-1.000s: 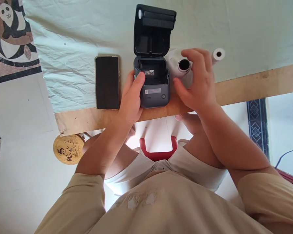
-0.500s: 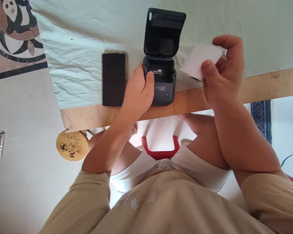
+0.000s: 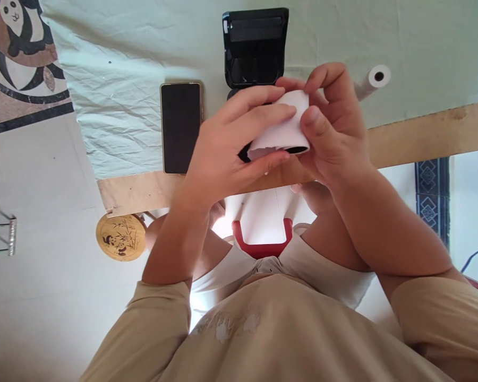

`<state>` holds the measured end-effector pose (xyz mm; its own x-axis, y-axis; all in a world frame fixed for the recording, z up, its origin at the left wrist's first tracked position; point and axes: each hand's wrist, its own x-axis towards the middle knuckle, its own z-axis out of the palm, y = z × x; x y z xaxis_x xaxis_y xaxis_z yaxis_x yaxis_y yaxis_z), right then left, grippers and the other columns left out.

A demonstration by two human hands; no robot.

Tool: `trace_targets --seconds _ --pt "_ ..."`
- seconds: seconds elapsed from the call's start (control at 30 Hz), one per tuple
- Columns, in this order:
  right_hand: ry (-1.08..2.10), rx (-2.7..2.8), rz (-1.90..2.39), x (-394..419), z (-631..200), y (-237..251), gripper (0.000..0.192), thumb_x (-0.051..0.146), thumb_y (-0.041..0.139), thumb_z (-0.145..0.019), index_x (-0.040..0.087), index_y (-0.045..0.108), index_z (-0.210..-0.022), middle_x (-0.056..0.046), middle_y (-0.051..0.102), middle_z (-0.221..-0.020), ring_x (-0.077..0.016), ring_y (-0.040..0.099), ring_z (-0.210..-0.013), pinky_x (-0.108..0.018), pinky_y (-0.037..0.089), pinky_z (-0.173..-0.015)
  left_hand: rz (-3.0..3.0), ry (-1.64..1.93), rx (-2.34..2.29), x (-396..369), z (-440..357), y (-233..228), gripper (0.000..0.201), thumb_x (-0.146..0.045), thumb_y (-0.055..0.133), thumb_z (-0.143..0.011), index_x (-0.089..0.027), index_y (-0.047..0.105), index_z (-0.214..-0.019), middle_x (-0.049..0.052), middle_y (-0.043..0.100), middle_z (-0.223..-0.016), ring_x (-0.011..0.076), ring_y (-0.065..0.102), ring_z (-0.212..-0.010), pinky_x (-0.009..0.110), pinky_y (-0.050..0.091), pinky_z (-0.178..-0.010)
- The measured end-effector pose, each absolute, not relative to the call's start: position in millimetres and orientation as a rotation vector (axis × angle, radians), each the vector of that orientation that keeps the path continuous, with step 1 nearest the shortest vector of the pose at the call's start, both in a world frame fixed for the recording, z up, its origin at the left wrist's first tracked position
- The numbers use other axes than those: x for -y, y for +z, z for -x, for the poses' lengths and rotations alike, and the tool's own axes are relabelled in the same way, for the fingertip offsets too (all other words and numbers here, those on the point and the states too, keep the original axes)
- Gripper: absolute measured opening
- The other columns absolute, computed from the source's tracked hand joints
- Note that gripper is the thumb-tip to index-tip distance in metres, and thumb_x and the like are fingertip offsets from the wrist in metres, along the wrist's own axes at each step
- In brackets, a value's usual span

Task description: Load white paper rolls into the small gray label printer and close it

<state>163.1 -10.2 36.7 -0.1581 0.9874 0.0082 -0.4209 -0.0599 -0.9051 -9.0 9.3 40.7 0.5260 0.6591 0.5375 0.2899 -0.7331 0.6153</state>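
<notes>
A curled piece of white paper with a ragged lower edge is held between both hands, above the body of a small black label printer. The printer's lid stands raised at the back, while its body is mostly hidden by the hands and paper. My left hand is closed round the paper's left part, fingers over the top and thumb below. On the other side, my right hand pinches the right edge between thumb and fingers. A small white paper roll with a dark core stands to the right of that hand.
A phone with a dark screen lies left of the printer on the pale green cloth. The table's wooden front edge runs in front of me. A round wooden stool stands on the floor at the left.
My left hand has let go of the printer and taken hold of the paper. My right hand has brought the paper leftward over the printer. The small roll now shows on the cloth.
</notes>
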Motion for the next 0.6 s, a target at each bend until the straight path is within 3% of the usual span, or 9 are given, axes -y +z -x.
trace_targets --seconds 0.1,0.2,0.27,0.37,0.47,0.6 --pt "1.556 1.028 0.782 9.7 -161.9 33.1 0.030 0.043 0.067 -0.076 0.021 0.048 -0.085 0.001 0.053 -0.090 -0.0040 0.049 -0.070 -0.017 0.045 -0.061 -2.141 1.126 -0.902 -9.3 10.0 34.1 0.029 -0.032 0.065 -0.081 -0.031 0.063 -0.110 0.003 0.061 -0.121 0.0194 0.061 -0.109 0.033 0.056 -0.082" --pt "1.588 1.094 0.771 10.0 -163.3 31.1 0.036 0.034 0.074 -0.070 0.021 0.049 -0.091 0.000 0.053 -0.097 -0.0042 0.052 -0.077 -0.018 0.049 -0.069 -2.085 1.154 -0.897 -11.9 10.5 26.7 0.032 -0.034 0.065 -0.080 -0.029 0.062 -0.112 0.003 0.061 -0.118 0.0155 0.064 -0.095 0.027 0.056 -0.069" --pt "1.577 1.097 0.787 10.5 -165.1 31.1 0.036 0.028 0.075 -0.070 0.020 0.048 -0.093 0.000 0.054 -0.097 -0.0042 0.053 -0.080 -0.018 0.050 -0.072 -2.124 1.154 -0.819 -14.9 11.8 23.7 0.039 -0.037 0.066 -0.078 -0.027 0.061 -0.116 0.005 0.060 -0.121 0.0137 0.064 -0.087 0.026 0.056 -0.068" --pt "1.634 1.072 0.834 10.7 -169.2 30.4 0.037 0.029 0.073 -0.072 0.021 0.047 -0.098 0.000 0.056 -0.091 -0.0047 0.055 -0.077 -0.019 0.051 -0.070 -2.113 1.164 -0.804 -17.8 14.9 24.9 0.041 -0.041 0.069 -0.077 -0.024 0.061 -0.113 0.008 0.057 -0.121 0.0163 0.062 -0.094 0.027 0.056 -0.070" --pt "1.709 1.054 0.883 9.7 -173.7 27.9 0.041 0.034 0.073 -0.073 0.022 0.046 -0.101 0.000 0.059 -0.087 -0.0065 0.058 -0.075 -0.020 0.053 -0.069 -2.180 1.177 -0.843 -17.9 17.5 30.5 0.031 -0.046 0.069 -0.077 -0.023 0.063 -0.097 0.007 0.060 -0.105 0.0168 0.060 -0.095 0.027 0.053 -0.067" --pt "1.709 1.050 0.921 8.6 -177.0 26.0 0.043 0.041 0.073 -0.071 0.024 0.047 -0.099 0.001 0.061 -0.085 -0.0060 0.059 -0.069 -0.017 0.052 -0.063 -2.290 1.139 -0.908 -18.4 20.1 34.9 0.022 -0.042 0.059 -0.084 -0.020 0.061 -0.083 0.003 0.062 -0.086 0.0128 0.058 -0.080 0.027 0.050 -0.065"
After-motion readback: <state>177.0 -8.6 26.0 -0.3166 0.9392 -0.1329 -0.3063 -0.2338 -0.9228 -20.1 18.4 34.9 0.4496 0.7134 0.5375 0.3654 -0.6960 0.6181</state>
